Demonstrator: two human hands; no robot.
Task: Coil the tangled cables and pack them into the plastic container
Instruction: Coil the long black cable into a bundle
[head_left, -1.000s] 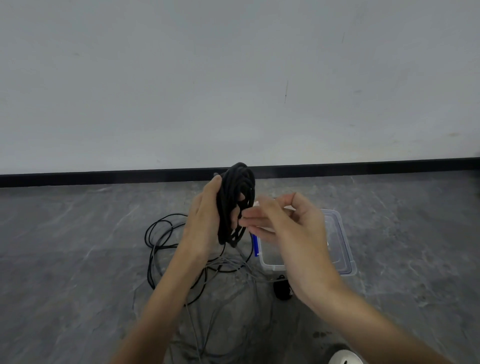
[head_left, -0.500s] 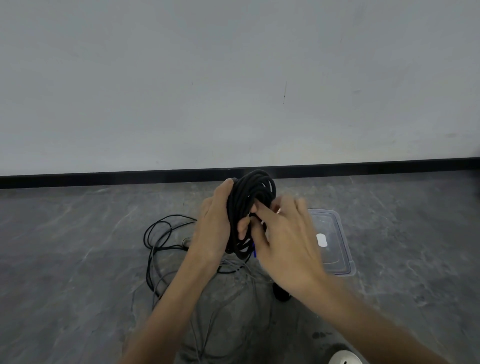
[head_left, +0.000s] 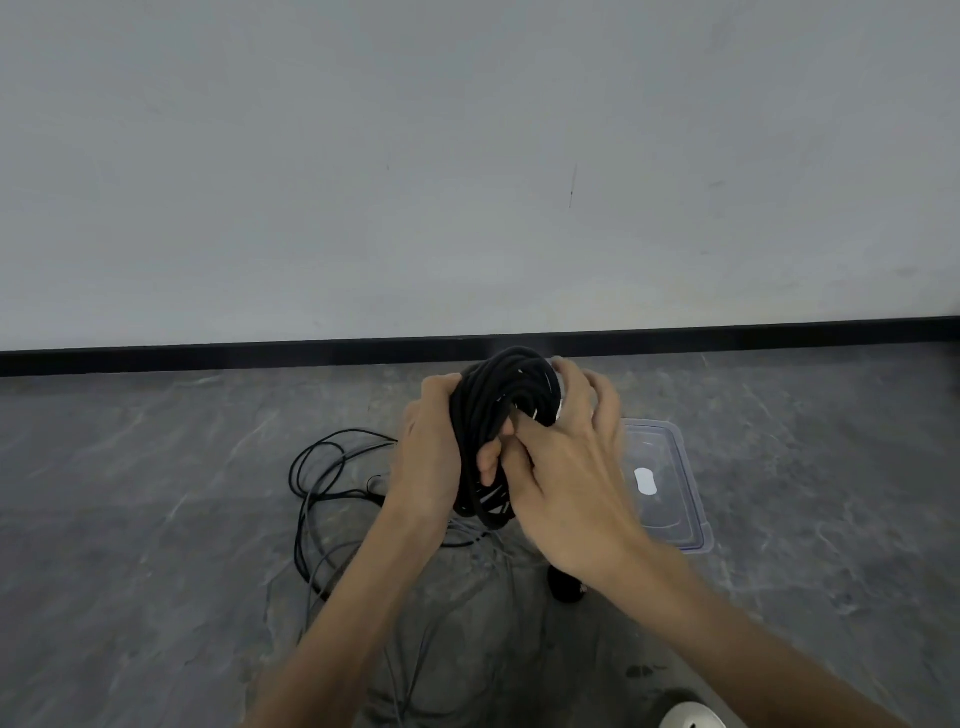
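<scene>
The left hand (head_left: 431, 457) wraps fingers and thumb round one side of the black coil (head_left: 493, 405), holding the loops bunched and upright. The right hand (head_left: 566, 478), blurred, closes on the coil's other side. Its fingers curve over the top, and 1 finger seems to push into the middle, though I cannot tell whether it pinches a cable end.

The coil is in the air, above and left of the plastic container (head_left: 693, 493), not yet in it. The container lies on the floor; whether a lid is on it I cannot tell. Well left of the container, thin black loose cables (head_left: 322, 478) sprawl in loops, and grey cables (head_left: 415, 649) trail to its near left. A small black object (head_left: 566, 590) sits near the container's closest corner.

The step in hand looks like finishing this coil, probably securing its tail. The next move calls for a firm grip so the loops do not spring apart, then lowering the coil into the container. At least 2 cables wait.
</scene>
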